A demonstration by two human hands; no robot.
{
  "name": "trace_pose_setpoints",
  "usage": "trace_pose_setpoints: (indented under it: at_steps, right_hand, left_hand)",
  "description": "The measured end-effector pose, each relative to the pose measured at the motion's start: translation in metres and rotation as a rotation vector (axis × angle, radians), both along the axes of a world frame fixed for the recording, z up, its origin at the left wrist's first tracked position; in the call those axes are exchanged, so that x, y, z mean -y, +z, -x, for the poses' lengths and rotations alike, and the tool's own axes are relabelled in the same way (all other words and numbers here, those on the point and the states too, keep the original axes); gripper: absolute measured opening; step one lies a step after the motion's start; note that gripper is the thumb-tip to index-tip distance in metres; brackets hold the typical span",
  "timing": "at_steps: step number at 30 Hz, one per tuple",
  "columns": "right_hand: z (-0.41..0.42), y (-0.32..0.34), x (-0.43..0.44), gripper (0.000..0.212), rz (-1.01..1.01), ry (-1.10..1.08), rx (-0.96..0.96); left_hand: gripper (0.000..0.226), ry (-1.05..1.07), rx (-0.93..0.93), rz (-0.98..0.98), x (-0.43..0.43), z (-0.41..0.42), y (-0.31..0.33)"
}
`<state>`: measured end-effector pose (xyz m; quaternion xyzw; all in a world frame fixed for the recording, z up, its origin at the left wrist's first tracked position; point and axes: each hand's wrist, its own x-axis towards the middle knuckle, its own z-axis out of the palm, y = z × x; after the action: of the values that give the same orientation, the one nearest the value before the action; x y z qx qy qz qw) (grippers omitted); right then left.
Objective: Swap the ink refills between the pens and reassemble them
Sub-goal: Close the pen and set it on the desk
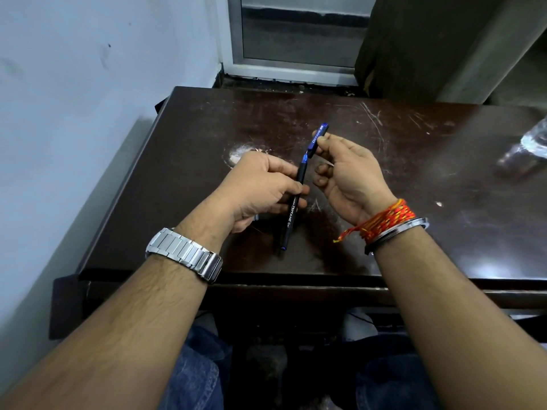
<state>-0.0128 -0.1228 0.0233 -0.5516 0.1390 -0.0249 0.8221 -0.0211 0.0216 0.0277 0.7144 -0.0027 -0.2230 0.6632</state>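
Sat at a dark brown, scratched surface [207, 119] set against a pale bluish wall [88, 69] on the left. Faced a grey metal-framed window [296, 31] beyond, beside a dark olive panel [429, 39].

You can count two hands, your left hand [260, 187] and your right hand [349, 179]. There is one black pen [290, 221], one blue cap [316, 139], one watch [183, 253], one red thread band [384, 220], one silver bangle [396, 232] and one brown table [414, 179].
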Motion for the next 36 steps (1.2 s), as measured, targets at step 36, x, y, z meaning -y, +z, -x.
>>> trace_pose_setpoints:
  at_steps: [36]
  right_hand:
    - [0.0082, -0.0056, -0.0045, 0.038, 0.222, 0.386, 0.097]
  left_hand:
    - [0.038, 0.117, 0.001, 0.154, -0.0012, -0.001, -0.0043]
